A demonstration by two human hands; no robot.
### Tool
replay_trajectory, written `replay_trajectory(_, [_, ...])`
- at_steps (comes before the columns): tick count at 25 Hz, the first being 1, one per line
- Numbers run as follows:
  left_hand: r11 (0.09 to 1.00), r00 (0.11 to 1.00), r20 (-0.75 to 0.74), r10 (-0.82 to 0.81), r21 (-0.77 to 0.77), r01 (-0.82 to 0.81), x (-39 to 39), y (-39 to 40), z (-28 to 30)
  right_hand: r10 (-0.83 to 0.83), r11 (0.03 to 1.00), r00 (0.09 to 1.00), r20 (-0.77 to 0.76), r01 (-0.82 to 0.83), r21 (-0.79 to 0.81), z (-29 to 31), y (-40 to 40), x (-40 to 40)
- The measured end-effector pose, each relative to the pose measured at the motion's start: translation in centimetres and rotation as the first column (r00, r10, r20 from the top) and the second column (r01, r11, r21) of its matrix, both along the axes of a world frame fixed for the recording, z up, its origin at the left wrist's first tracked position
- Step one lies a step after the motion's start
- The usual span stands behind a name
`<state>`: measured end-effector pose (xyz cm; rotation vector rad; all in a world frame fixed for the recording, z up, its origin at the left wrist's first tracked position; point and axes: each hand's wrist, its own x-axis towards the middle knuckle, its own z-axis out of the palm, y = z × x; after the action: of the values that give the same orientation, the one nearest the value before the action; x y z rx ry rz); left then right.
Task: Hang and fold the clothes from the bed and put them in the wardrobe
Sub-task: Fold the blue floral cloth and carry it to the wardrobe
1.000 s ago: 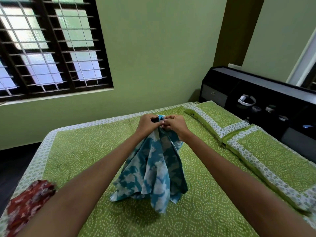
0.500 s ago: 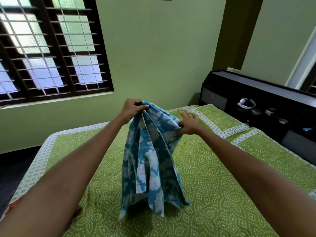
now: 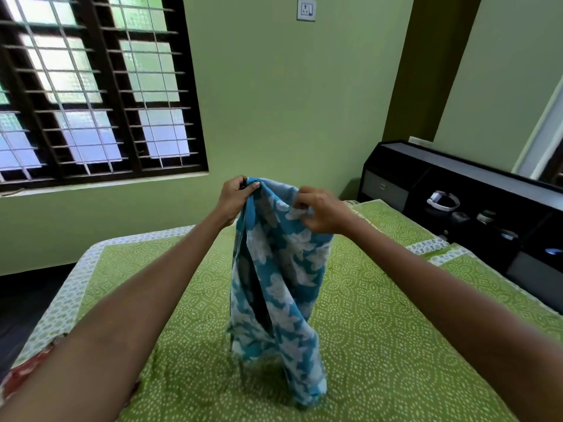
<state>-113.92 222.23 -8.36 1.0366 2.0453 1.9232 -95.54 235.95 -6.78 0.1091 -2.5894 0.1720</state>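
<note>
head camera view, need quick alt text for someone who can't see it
Two bare hands hold up a blue garment with white flowers over a green patterned bed: the left hand grips its top edge, the right hand pinches the cloth beside it. Its lower end touches the bed; a red garment lies at the left edge.

I see a home bedroom: a bed under a green patterned sheet, a dark storage headboard, a barred window and green walls.
</note>
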Motion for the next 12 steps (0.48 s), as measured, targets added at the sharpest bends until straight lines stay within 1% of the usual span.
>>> replay_trajectory(1, [1.000,1.000,0.000,-0.020,0.009,0.020,0.7,0.5,0.2,-0.018,0.988,0.998,0.064,0.027,-0.150,0.1,-1.1,-0.2])
replay_trajectory(2, [0.999,0.999,0.005,-0.038,0.019,0.038,1.3,0.9,0.2,-0.035,0.961,0.978,0.206,0.090,-0.263,0.0,-2.0,-0.5])
replay_trajectory(3, [0.999,0.999,0.007,-0.050,0.018,0.050,1.6,1.3,0.1,-0.039,0.946,0.927,0.374,0.155,-0.285,-0.6,-2.3,-0.8])
replay_trajectory(4, [0.999,0.999,-0.007,-0.051,0.004,0.052,1.7,1.5,-0.2,-0.068,0.954,0.841,0.536,0.212,-0.212,-1.0,-2.5,-1.0])
replay_trajectory(5, [0.999,0.999,-0.030,-0.040,-0.022,0.039,1.6,1.5,-0.5,-0.131,0.963,0.743,0.657,0.253,-0.093,-1.3,-2.6,-0.9])
replay_trajectory(6, [0.998,0.998,-0.057,-0.020,-0.053,0.017,1.2,1.4,-0.9,-0.193,0.967,0.659,0.727,0.255,0.025,-1.6,-2.5,-0.6])
replay_trajectory(7, [0.997,0.997,-0.082,-0.002,-0.079,-0.005,0.8,1.1,-1.1,-0.232,0.967,0.612,0.756,0.227,0.114,-1.7,-2.5,-0.1])
replay_trajectory(8, [0.994,0.995,-0.101,0.014,-0.104,-0.024,0.3,0.8,-1.3,-0.251,0.967,0.594,0.764,0.195,0.166,-1.4,-2.5,0.3])
replay_trajectory(10, [0.990,0.993,-0.112,0.027,-0.138,-0.042,-0.4,0.1,-1.6,-0.278,0.961,0.598,0.752,0.168,0.222,0.0,-2.5,1.0])
replay_trajectory(12, [0.989,0.997,-0.080,0.024,-0.143,-0.036,-0.4,-0.1,-1.9,-0.301,0.954,0.607,0.736,0.193,0.231,1.5,-2.2,1.1])
